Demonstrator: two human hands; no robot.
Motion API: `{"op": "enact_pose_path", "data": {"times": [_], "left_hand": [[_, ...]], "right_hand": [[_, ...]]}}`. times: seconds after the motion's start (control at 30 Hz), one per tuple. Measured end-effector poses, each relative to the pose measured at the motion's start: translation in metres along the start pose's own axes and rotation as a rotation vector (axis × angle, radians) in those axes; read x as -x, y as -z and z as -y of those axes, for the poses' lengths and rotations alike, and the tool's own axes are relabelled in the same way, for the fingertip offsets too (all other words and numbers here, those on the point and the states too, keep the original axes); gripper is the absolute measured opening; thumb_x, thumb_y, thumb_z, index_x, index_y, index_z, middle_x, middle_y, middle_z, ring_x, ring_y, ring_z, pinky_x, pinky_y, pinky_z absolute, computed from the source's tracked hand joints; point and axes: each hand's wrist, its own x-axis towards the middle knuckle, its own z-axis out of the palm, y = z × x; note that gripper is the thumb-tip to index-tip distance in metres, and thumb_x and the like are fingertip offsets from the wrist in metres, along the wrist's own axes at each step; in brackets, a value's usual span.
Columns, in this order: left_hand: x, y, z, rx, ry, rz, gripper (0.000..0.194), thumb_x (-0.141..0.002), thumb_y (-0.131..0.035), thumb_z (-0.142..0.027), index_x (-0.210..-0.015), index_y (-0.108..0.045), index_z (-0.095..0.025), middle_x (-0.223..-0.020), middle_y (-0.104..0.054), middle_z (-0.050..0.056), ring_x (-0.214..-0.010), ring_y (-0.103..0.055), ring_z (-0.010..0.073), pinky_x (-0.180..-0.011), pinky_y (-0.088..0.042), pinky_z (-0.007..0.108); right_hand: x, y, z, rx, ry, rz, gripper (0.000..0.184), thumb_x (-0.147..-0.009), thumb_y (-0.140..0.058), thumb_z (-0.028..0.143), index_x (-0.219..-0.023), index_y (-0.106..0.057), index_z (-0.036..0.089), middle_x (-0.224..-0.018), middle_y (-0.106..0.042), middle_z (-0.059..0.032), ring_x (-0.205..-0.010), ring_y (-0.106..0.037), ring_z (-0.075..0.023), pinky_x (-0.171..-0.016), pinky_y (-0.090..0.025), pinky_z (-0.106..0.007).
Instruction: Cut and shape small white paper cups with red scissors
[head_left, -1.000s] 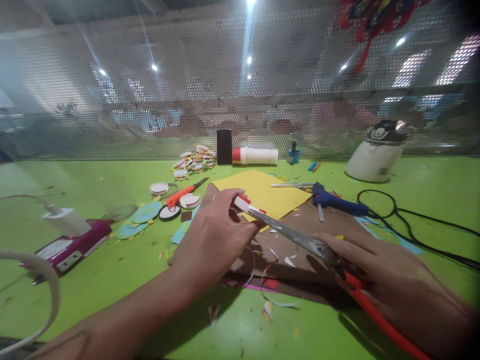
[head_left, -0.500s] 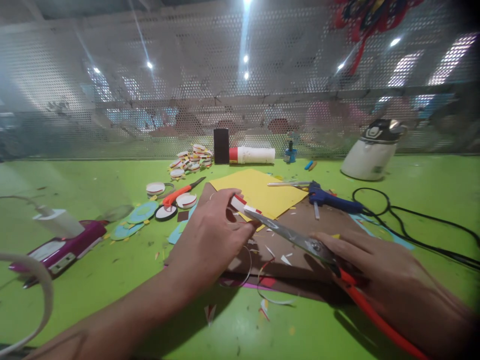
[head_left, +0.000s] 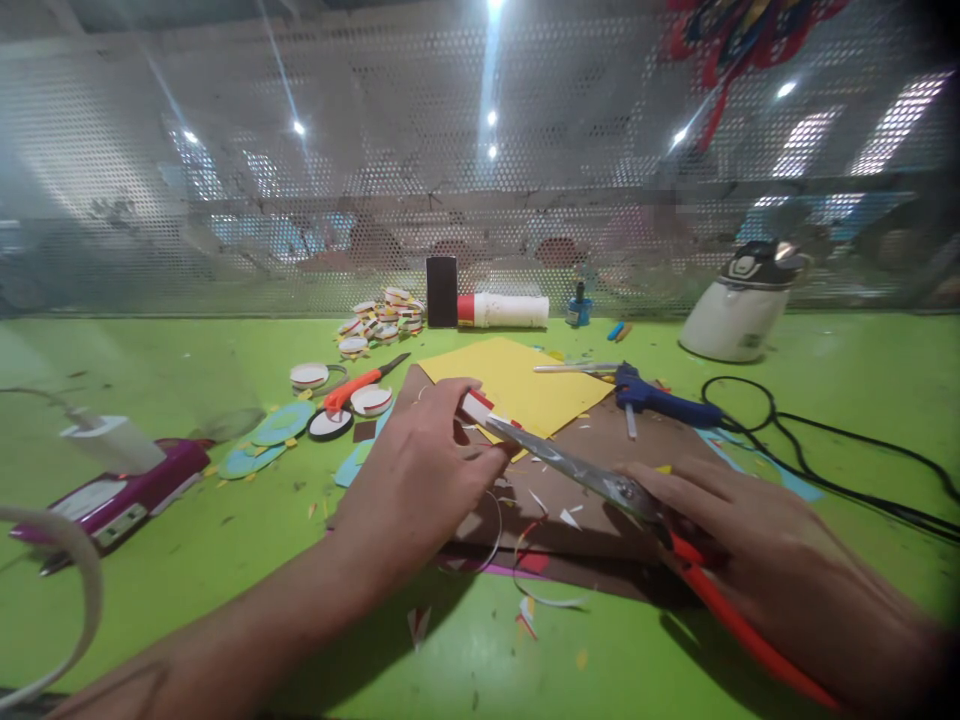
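Observation:
My left hand (head_left: 431, 465) pinches a small white-and-red paper piece (head_left: 477, 408) between thumb and fingers, partly hidden by them. In my right hand (head_left: 757, 540) is a pair of scissors (head_left: 577, 468) with orange handles. The tips of the blades touch the near edge of the paper piece, and the blades look almost closed. Below both hands lies brown cardboard (head_left: 592, 530) with small scraps and thin curled paper strips (head_left: 551, 600) on and beside it. Beyond them rests a yellow sheet (head_left: 517, 375).
A blue glue gun (head_left: 660, 400) with a black cord lies right, before a kettle (head_left: 731, 315). Left are an orange-handled cutter (head_left: 360, 388), light-blue paper discs (head_left: 281, 425) and a purple power strip (head_left: 124, 490). Several white rings (head_left: 386, 315), a phone (head_left: 442, 292) and a white tube (head_left: 510, 311) stand behind.
Both hands hold almost the same pose; the scissors remain at the paper piece. The whole view has shifted very slightly.

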Motion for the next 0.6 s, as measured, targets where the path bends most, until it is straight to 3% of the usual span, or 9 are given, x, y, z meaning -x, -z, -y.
{"op": "enact_pose_path", "data": {"times": [0.07, 0.33, 0.5, 0.6], "left_hand": [[-0.0001, 0.0004, 0.0001, -0.008, -0.008, -0.004, 0.034, -0.08, -0.068, -0.027, -0.113, -0.06, -0.024, -0.093, -0.071, 0.003, -0.079, -0.063, 0.0219, -0.072, -0.047, 0.037], [0.0008, -0.0007, 0.0021, -0.026, -0.024, -0.009, 0.034, -0.08, -0.068, -0.027, -0.113, -0.059, -0.023, -0.089, -0.071, 0.003, -0.076, -0.065, 0.0217, -0.072, -0.048, 0.037], [0.0016, -0.0007, 0.0018, -0.047, -0.007, 0.014, 0.036, -0.08, -0.067, -0.029, -0.115, -0.059, -0.023, -0.097, -0.072, 0.005, -0.084, -0.066, 0.0246, -0.073, -0.048, 0.038], [0.0012, 0.0009, -0.0005, -0.062, -0.002, 0.027, 0.037, -0.081, -0.065, -0.028, -0.117, -0.058, -0.022, -0.099, -0.072, 0.006, -0.092, -0.065, 0.0264, -0.078, -0.048, 0.039]], "right_hand": [[0.001, -0.0006, -0.0006, -0.006, 0.014, 0.061, 0.038, -0.087, -0.053, 0.018, -0.125, -0.06, 0.021, -0.098, -0.071, -0.0094, -0.08, -0.067, -0.0264, -0.064, -0.054, -0.04], [0.0056, -0.0038, -0.0045, 0.006, -0.008, 0.064, 0.047, -0.084, -0.052, 0.011, -0.129, -0.057, 0.023, -0.102, -0.071, -0.0102, -0.082, -0.068, -0.0291, -0.066, -0.055, -0.045], [0.0047, -0.0019, -0.001, 0.038, -0.01, 0.082, 0.042, -0.085, -0.051, 0.014, -0.126, -0.06, 0.021, -0.101, -0.072, -0.0122, -0.083, -0.07, -0.0314, -0.065, -0.056, -0.047], [0.0046, -0.0015, -0.0001, 0.055, 0.008, 0.028, 0.043, -0.082, -0.049, 0.013, -0.122, -0.063, 0.019, -0.093, -0.073, -0.0128, -0.075, -0.07, -0.0317, -0.06, -0.056, -0.046]]}}
